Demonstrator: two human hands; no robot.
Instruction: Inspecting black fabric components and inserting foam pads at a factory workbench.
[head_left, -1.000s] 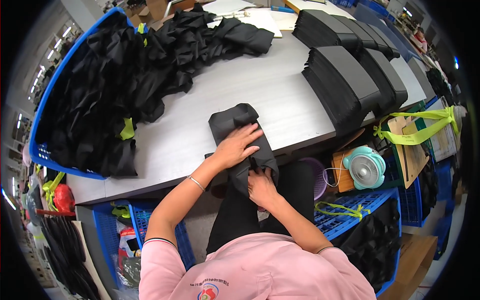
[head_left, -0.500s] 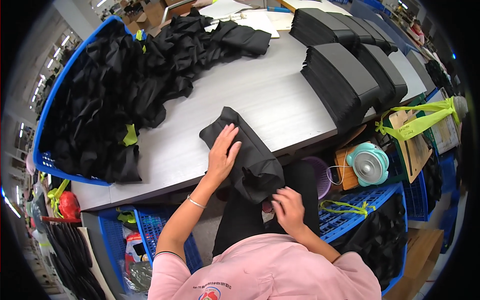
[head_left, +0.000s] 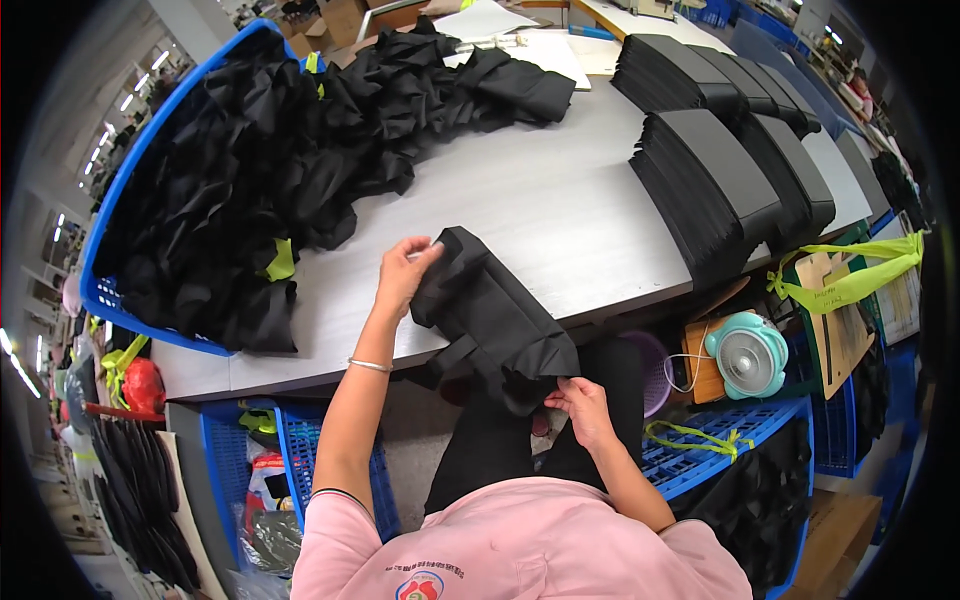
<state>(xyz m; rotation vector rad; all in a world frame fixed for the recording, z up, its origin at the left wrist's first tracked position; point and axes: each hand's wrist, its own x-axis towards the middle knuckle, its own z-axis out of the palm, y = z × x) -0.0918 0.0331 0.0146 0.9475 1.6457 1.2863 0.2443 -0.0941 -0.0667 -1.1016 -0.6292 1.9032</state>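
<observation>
Basket (head_left: 98,296) left; stacks (head_left: 706,165) right; cloth (head_left: 497,312) between

Open tabletop (head_left: 540,190) beyond the hands (head_left: 400,278), heaped black cloth (head_left: 220,180) blocking left, black stacks (head_left: 712,165) blocking right

Even, cool indoor light fills the frame, bright enough to read the middle clearly. Small ceiling tubes (head_left: 58,226) glow white along the left, the lowest flaring near the rim. The pale surface (head_left: 560,235) carries a soft, diffuse sheen, with faint shadow beneath the black cloth piece (head_left: 505,315). At upper left, the black fabric heap (head_left: 215,170) swallows light, and its deeper folds merge into near-black. The left fingers (head_left: 417,249) look slightly soft, as if motion-blurred. Fisheye distortion bows the surface's front edge; toward both sides, the background stretches and loses detail, and black vignetting closes the corners.
</observation>
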